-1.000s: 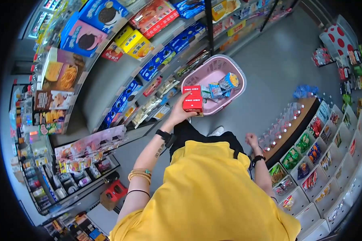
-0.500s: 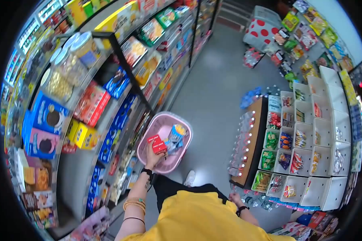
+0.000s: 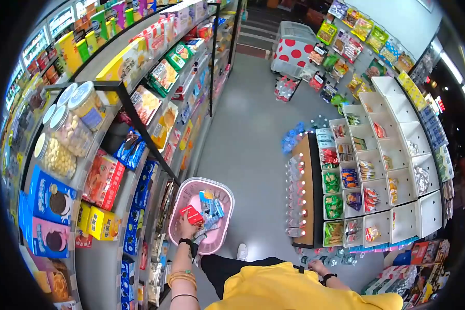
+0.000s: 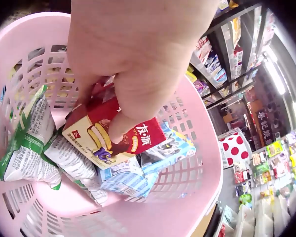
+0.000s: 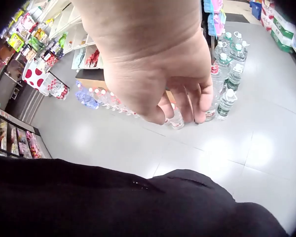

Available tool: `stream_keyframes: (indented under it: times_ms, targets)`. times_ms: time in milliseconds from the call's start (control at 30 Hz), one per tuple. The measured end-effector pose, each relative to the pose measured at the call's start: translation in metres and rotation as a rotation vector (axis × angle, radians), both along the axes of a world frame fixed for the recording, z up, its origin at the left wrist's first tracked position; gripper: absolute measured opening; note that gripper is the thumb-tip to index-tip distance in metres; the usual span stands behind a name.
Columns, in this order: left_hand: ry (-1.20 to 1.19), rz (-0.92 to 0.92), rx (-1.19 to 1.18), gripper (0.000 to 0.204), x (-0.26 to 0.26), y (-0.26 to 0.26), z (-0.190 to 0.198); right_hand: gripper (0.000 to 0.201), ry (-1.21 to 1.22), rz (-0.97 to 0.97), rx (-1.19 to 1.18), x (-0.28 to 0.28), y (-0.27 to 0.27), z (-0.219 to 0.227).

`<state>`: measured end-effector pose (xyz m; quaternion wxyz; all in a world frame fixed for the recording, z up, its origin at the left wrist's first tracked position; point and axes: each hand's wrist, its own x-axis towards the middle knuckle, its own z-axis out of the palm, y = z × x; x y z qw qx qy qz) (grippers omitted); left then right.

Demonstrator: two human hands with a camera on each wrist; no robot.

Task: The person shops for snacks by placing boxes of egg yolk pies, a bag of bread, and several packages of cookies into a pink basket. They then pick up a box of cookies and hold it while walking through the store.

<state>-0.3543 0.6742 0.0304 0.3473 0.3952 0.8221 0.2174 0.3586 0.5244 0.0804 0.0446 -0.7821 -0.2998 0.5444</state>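
Note:
My left hand grips a small red box inside the pink basket. Up close in the left wrist view, the thumb lies across the front of the box, which has a cream lower part with pictures of snacks; the other fingers are mostly hidden behind it. Under and beside the box are a blue snack bag, a grey-white printed packet and a green-and-white packet. My right hand hangs beside the body with loosely curled fingers, holding nothing.
Shelves with boxed snacks and plastic jars line the left. On the right stand bins of small packets and a row of bottles. Larger water bottles stand on the floor near my right hand.
The red box, still in my left hand, has gone from the basket's near-left rim down into the basket. The head view has swung toward the aisle; my right hand still hangs at the side.

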Motion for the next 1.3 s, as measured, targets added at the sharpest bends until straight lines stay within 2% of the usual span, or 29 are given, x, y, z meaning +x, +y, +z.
stream_keyframes:
  times_ms: [67, 133, 167, 200, 233, 300, 400, 433, 467, 533, 633, 667, 733, 800, 900, 1000, 1100, 1133, 1167, 1233, 1267, 1300]
  targets:
    - [0.081, 0.022, 0.184, 0.096, 0.002, -0.005, -0.019, 0.018, -0.014, 0.049, 0.029, 0.001, 0.015, -0.012]
    - [0.109, 0.066, 0.346, 0.087, 0.007, -0.007, -0.019, 0.017, -0.052, 0.185, 0.015, 0.021, 0.036, -0.049]
    - [0.109, 0.045, 0.405, 0.071, 0.016, -0.011, 0.027, 0.015, 0.005, 0.14, 0.055, -0.003, 0.053, -0.027]
    - [0.161, -0.007, 0.561, 0.058, 0.021, -0.013, 0.049, 0.012, 0.064, 0.127, 0.064, -0.011, 0.068, -0.031]
    - [0.163, 0.07, 0.569, 0.052, 0.028, -0.017, 0.064, 0.014, 0.079, 0.177, 0.055, -0.027, 0.087, -0.027]
    - [0.197, 0.139, 0.663, 0.047, 0.033, -0.038, 0.102, 0.016, 0.178, 0.233, -0.029, -0.051, 0.119, -0.026]
    - [0.383, 0.168, 0.806, 0.039, 0.014, -0.069, 0.192, 0.014, 0.266, 0.33, -0.023, -0.081, 0.157, -0.052]
    - [0.453, 0.164, 0.862, 0.037, 0.01, -0.077, 0.225, 0.013, 0.229, 0.387, -0.009, -0.1, 0.167, -0.057]
    - [0.574, 0.196, 0.917, 0.031, 0.005, -0.09, 0.263, 0.013, 0.297, 0.432, 0.002, -0.115, 0.178, -0.052]
    - [0.751, 0.223, 0.922, 0.031, -0.014, -0.118, 0.314, 0.015, 0.359, 0.502, 0.033, -0.129, 0.2, -0.091]
    - [0.874, 0.385, 0.847, 0.03, -0.038, -0.157, 0.365, 0.017, 0.37, 0.611, 0.092, -0.17, 0.228, -0.094]
    - [0.839, 0.402, 0.823, 0.035, -0.052, -0.17, 0.372, 0.017, 0.361, 0.656, 0.099, -0.182, 0.233, -0.092]
    - [0.873, 0.482, 0.677, 0.045, -0.082, -0.19, 0.38, 0.017, 0.389, 0.602, 0.101, -0.201, 0.238, -0.096]
    - [0.902, 0.541, 0.614, 0.052, -0.117, -0.208, 0.372, 0.018, 0.371, 0.596, 0.113, -0.211, 0.236, -0.094]
    - [0.944, 0.609, 0.597, 0.061, -0.161, -0.211, 0.374, 0.015, 0.397, 0.541, 0.115, -0.21, 0.226, -0.088]
    - [0.917, 0.512, 0.533, 0.056, -0.203, -0.215, 0.371, 0.015, 0.372, 0.517, 0.075, -0.18, 0.205, -0.096]
    - [0.848, 0.513, 0.37, 0.052, -0.227, -0.208, 0.368, 0.013, 0.323, 0.444, -0.032, -0.135, 0.181, -0.12]
    - [0.799, 0.511, 0.315, 0.053, -0.234, -0.209, 0.364, 0.012, 0.308, 0.407, -0.078, -0.133, 0.172, -0.11]
    - [0.847, 0.502, 0.325, 0.053, -0.235, -0.21, 0.357, 0.015, 0.312, 0.41, -0.134, -0.124, 0.164, -0.095]
    - [0.949, 0.484, 0.348, 0.055, -0.233, -0.21, 0.351, 0.015, 0.228, 0.416, -0.023, -0.113, 0.143, -0.093]
    - [0.903, 0.498, 0.374, 0.056, -0.233, -0.21, 0.35, 0.016, 0.185, 0.418, 0.03, -0.103, 0.13, -0.094]
    - [0.857, 0.511, 0.402, 0.056, -0.234, -0.21, 0.35, 0.017, 0.201, 0.366, -0.009, -0.087, 0.124, -0.114]
